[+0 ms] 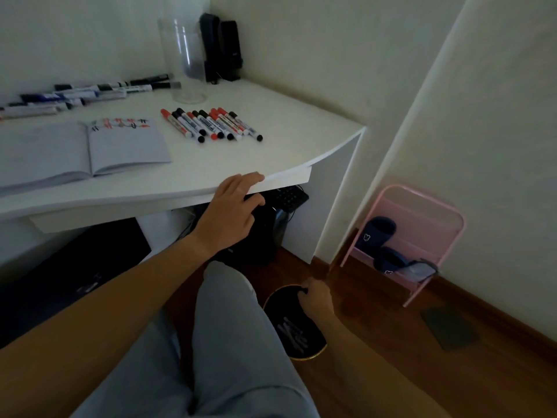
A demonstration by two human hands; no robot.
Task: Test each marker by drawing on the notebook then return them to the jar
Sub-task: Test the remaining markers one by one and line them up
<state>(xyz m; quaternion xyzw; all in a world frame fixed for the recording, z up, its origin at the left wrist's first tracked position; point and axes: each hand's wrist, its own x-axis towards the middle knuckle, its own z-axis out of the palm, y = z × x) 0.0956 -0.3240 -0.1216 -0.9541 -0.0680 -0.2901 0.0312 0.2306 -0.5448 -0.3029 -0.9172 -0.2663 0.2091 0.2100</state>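
Two hands are in view, and neither is holding a marker. The left hand [233,206] is laid on the front edge of the white desk [271,164] with its fingers straight and loosely spread, apparently for steadying the body. The right hand [315,298] is lowered beside the grey-clad leg [241,342], its fingers curled over the rim of a round black seat [297,327], perhaps so that it can be shifted. On the desk, an open notebook [90,149] is laid flat, with red and black test strokes along the top of its right page. Just beside it, a tight row of red and black markers [211,124] is set out, seemingly a sorted group. A second, looser batch of markers [87,92] is ranged along the back wall. The clear jar [185,60] is stood upright behind the row, and no markers can be made out in it, so returning them is judged to be still outstanding.
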